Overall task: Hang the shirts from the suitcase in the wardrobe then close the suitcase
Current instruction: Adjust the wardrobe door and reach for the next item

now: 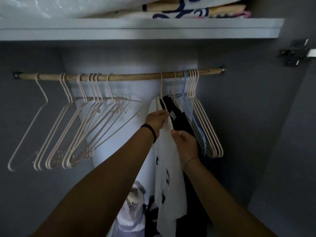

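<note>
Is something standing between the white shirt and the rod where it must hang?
Nothing visible. The white shirt already hangs by its hanger from the rod, gripped by the left hand and right hand.

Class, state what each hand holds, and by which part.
Left hand pinches the white shirt at its top, by the hanger; right hand pinches its edge lower.

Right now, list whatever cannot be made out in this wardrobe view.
- Suitcase: outside the head view entirely.
- Black garment: mostly hidden behind the white shirt and right hand; its kind is unclear.
- Folded fabric on the shelf: cut off by the top edge.
- Things at the wardrobe bottom: dark and blurred, unreadable.
- Left hand: whether it pinches the hanger or only the shirt is unclear.
</note>
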